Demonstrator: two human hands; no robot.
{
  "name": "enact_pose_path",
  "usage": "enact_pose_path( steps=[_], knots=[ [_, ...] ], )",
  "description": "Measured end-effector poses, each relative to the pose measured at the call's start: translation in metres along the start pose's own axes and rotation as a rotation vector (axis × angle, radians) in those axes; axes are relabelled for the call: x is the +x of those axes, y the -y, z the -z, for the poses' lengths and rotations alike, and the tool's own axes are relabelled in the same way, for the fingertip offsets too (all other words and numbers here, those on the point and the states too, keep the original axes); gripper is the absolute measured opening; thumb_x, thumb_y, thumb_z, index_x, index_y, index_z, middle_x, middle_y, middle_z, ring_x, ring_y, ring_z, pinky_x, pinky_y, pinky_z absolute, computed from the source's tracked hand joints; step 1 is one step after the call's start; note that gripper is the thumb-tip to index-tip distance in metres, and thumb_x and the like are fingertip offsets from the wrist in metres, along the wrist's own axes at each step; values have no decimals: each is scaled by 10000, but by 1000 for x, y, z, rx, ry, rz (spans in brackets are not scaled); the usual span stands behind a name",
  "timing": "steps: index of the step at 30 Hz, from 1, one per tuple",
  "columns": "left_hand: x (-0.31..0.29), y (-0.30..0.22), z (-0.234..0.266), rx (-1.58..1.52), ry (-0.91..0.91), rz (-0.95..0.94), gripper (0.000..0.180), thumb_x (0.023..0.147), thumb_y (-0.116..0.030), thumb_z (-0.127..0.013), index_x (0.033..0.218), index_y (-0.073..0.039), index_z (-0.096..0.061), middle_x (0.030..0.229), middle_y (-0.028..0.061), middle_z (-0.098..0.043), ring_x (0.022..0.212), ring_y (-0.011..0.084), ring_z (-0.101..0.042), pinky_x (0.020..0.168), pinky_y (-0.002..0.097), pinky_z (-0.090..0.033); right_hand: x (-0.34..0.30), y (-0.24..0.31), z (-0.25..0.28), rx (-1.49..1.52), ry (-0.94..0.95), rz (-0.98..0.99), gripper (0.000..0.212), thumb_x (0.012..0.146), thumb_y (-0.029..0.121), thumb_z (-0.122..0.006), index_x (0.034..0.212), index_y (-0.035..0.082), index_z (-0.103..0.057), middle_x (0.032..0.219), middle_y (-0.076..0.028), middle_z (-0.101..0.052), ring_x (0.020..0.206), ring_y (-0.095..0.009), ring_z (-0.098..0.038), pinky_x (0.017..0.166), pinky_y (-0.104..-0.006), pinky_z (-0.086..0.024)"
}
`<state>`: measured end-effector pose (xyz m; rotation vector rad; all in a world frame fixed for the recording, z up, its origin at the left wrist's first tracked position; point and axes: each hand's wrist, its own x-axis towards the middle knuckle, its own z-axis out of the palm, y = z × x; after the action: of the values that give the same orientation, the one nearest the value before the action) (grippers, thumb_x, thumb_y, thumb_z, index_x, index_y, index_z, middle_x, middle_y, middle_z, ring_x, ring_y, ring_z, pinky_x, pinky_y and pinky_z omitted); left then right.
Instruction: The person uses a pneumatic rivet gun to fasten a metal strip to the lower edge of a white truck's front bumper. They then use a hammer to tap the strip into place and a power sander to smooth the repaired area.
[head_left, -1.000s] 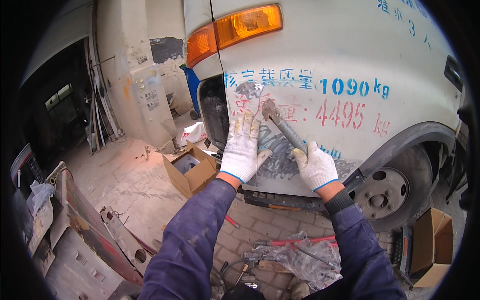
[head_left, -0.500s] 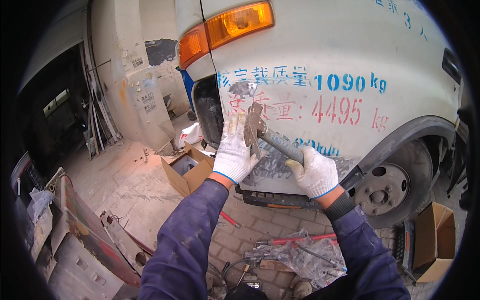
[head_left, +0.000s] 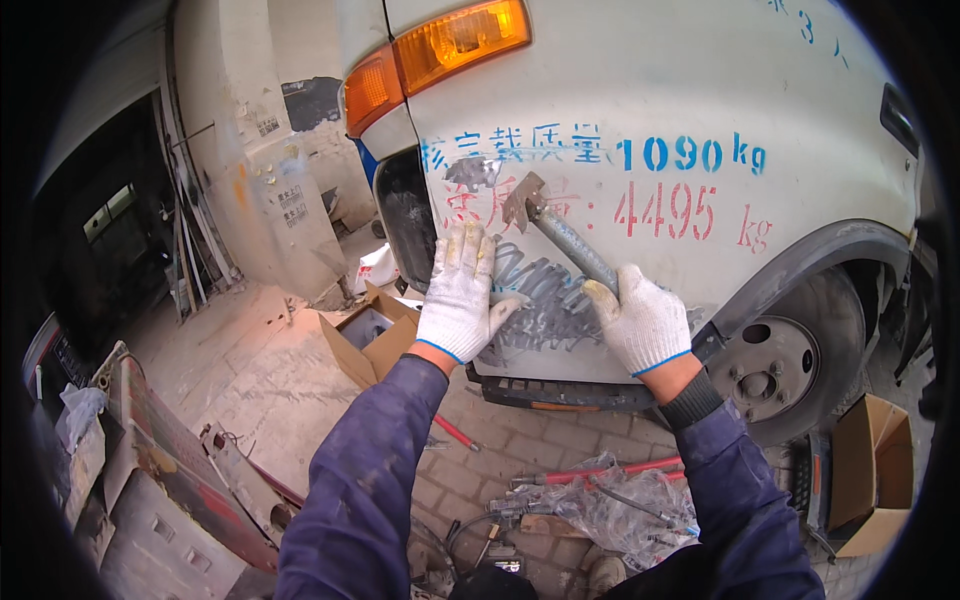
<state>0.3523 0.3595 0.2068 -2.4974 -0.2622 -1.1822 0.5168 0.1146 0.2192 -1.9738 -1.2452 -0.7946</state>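
Observation:
My left hand (head_left: 459, 290), in a white knit glove, lies flat with fingers stretched upward against the pale truck cab panel (head_left: 560, 80). In my right hand (head_left: 645, 320), also gloved, is the grey handle of a hammer (head_left: 575, 243). The hammer's brownish head points up and left, to the right of my left fingertips, in front of the panel's red lettering. Whether the head touches the metal, I cannot tell. Below it shows a bare, grey scuffed patch (head_left: 550, 295) with dark scribbled strokes, between my two hands.
Above are an orange indicator lamp (head_left: 460, 40) and, at right, the front wheel (head_left: 770, 370). Open cardboard boxes (head_left: 385, 340) stand on the ground at left and right. Clear plastic wrap (head_left: 630, 505), red rods and cables lie below. Dented panels (head_left: 190, 460) lean at lower left.
The hammer head has moved up and right, away from my left fingers, uncovering more of the scuffed patch. My left hand stays flat on the panel. The view has shifted slightly.

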Motion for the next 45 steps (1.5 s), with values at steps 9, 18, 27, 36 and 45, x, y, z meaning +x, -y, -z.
enact_pose_path(
  steps=[9, 18, 27, 36, 45],
  knots=[
    [2, 7, 11, -11, 89, 2, 1117, 947, -480, -804, 1727, 103, -256, 1794, 384, -217, 1690, 545, -178, 1386, 611, -117, -30, 14, 20, 183, 38, -96, 425, 1061, 452, -747, 1040, 44, -633, 752, -221, -711, 698, -467, -732, 622, -534, -574],
    [73, 1, -10, 69, -293, 289, 1154, 957, -551, -755, 1723, 131, -227, 1803, 392, -153, 1712, 527, -77, 1394, 600, -39, -144, -9, 53, 437, 148, -263, 256, 1083, 269, -725, 1084, 23, -653, 731, -227, -662, 700, -469, -721, 611, -478, -539],
    [85, -72, -31, -90, -122, -282, 1046, 896, -594, -807, 1654, 27, -441, 1773, 292, -324, 1684, 479, -237, 1393, 603, -137, -150, -22, 44, 539, 122, -406, 204, 1111, 210, -651, 1053, 14, -648, 696, -203, -617, 635, -408, -688, 592, -439, -491],
    [95, 34, 7, 40, -348, 194, 1120, 978, -576, -686, 1725, 125, -232, 1801, 386, -179, 1705, 523, -120, 1393, 596, -41, -153, -32, 39, 523, 129, -353, 230, 1115, 237, -661, 1046, 18, -641, 670, -172, -614, 603, -357, -684, 578, -433, -487],
    [82, 6, 8, -1, -198, 175, 1162, 922, -567, -766, 1699, 145, -277, 1781, 397, -213, 1697, 546, -112, 1388, 609, -33, -143, -20, 42, 514, 101, -299, 274, 1125, 268, -658, 1032, 10, -642, 663, -171, -610, 589, -349, -677, 578, -416, -494]
  ],
)
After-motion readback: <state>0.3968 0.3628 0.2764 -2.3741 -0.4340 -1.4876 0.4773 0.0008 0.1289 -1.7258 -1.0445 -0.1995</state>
